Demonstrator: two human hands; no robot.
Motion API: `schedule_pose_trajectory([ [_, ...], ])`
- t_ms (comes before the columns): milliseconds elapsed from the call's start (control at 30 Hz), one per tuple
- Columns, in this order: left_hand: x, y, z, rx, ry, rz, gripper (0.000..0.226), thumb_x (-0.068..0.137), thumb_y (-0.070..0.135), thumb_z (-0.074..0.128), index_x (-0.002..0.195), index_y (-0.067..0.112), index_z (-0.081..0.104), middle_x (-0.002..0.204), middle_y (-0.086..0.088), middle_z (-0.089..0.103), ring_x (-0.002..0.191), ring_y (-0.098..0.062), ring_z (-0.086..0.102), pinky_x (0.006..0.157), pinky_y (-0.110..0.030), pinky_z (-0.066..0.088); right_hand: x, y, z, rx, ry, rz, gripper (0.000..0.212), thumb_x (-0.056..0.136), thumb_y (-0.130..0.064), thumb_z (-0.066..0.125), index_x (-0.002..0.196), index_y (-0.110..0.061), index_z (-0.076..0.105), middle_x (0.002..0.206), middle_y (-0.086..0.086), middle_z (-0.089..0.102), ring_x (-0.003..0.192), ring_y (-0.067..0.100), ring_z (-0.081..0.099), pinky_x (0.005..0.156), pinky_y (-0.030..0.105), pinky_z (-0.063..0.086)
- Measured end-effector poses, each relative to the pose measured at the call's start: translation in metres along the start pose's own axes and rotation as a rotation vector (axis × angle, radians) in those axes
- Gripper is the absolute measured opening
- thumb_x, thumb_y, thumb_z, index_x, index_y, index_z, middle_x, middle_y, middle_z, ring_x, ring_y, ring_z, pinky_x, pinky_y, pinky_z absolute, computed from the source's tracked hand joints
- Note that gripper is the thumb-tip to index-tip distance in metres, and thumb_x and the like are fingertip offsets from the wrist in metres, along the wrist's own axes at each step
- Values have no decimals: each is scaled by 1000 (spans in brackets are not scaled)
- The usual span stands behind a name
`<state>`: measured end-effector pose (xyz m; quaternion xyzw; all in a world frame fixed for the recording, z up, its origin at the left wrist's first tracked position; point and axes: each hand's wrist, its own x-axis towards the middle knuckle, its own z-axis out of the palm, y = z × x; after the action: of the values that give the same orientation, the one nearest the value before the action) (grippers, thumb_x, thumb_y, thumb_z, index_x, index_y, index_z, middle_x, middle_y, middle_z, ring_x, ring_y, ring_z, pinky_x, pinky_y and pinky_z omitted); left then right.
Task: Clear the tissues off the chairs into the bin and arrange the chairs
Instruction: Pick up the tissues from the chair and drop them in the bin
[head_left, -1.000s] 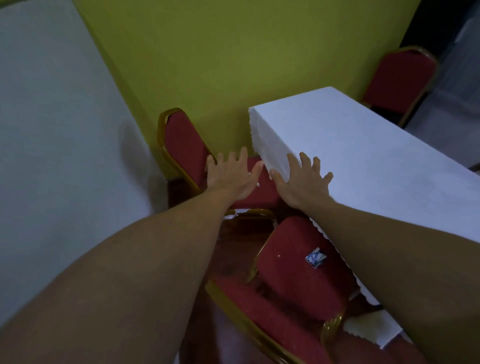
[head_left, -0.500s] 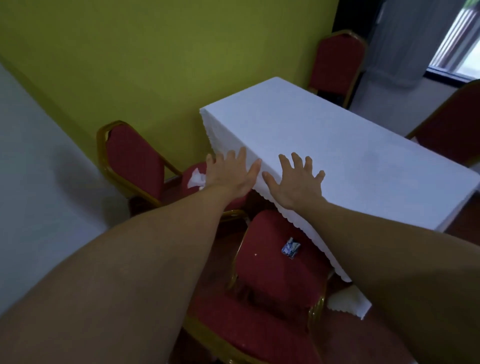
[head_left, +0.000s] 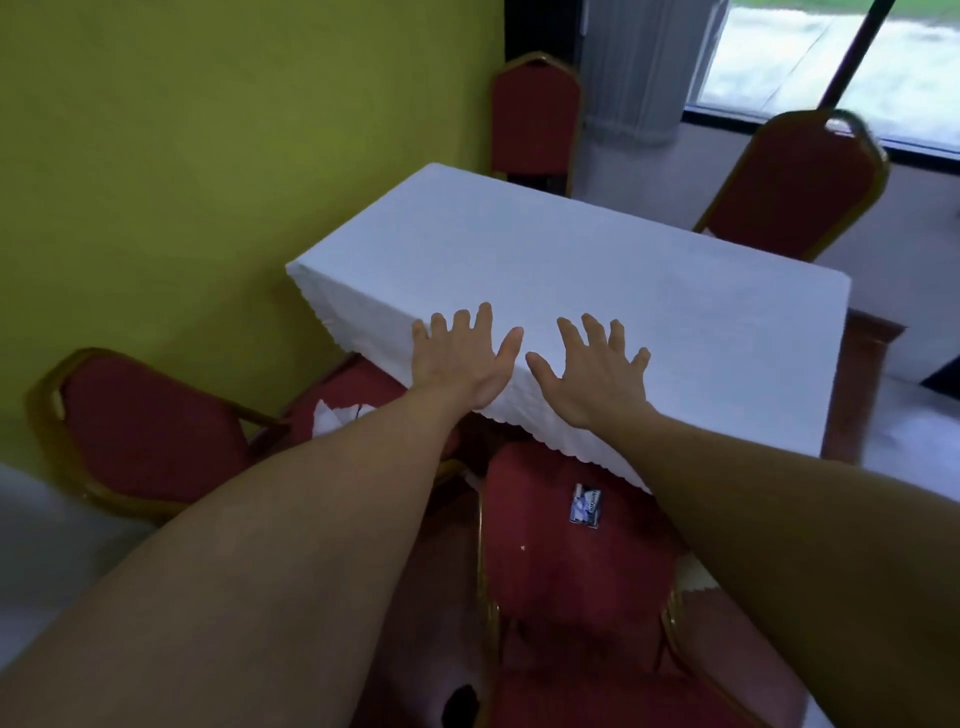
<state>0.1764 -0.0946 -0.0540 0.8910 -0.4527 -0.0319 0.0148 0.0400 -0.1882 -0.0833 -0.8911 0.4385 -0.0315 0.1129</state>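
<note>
1. The table (head_left: 597, 270) under its white cloth has four red chairs around it; none looks tidily tucked in, so I judge the arranging not yet done.
2. The left hand (head_left: 462, 358) and right hand (head_left: 597, 374) are both spread flat, fingers splayed, empty, above the table's near edge.
3. A white tissue (head_left: 337, 415) lies on the seat of the chair (head_left: 150, 431) by the wall.
4. A small wrapper (head_left: 587, 505) sits on the near chair (head_left: 566, 530).
5. No bin is in view.
</note>
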Motion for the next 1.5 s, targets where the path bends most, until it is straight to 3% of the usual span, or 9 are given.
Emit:
schedule_pose_trajectory([
  [533, 13, -81, 4, 1, -10, 102, 75, 97, 66, 13, 157, 21, 20, 155, -9, 38, 141, -37, 32, 116, -56, 16, 6, -80, 30, 17, 27, 59, 75, 95, -71, 22, 156, -27, 16, 166, 5, 10, 152, 35, -1, 114, 69, 10],
  [800, 49, -147, 42, 0, -85, 108, 75, 97, 65, 15, 156, 19, 20, 156, -12, 35, 140, -40, 32, 115, -58, 16, 43, -128, 77, -17, -6, 73, 75, 94, -71, 28, 154, -27, 23, 164, 5, 17, 151, 36, 6, 112, 69, 14],
  [1033, 116, -236, 101, -17, -202, 58, 73, 98, 64, 15, 156, 20, 21, 157, -12, 33, 141, -41, 29, 116, -58, 15, 118, -199, 165, -5, -154, 58, 77, 91, -74, 27, 152, -28, 21, 165, 6, 13, 152, 36, 2, 111, 72, 17],
  [1333, 172, -366, 248, 40, -382, -71, 77, 95, 68, 18, 156, 20, 22, 156, -12, 35, 141, -42, 30, 115, -60, 16, 194, -280, 330, 61, -361, 15, 76, 91, -70, 35, 153, -27, 22, 163, 4, 16, 150, 35, 7, 108, 73, 20],
  [1500, 190, -402, 326, 45, -413, -71, 76, 95, 66, 23, 156, 21, 19, 158, -12, 31, 141, -42, 30, 114, -63, 18, 214, -289, 418, 132, -455, -4, 84, 89, -67, 45, 155, -25, 15, 165, 10, 6, 152, 34, -3, 115, 66, 16],
])
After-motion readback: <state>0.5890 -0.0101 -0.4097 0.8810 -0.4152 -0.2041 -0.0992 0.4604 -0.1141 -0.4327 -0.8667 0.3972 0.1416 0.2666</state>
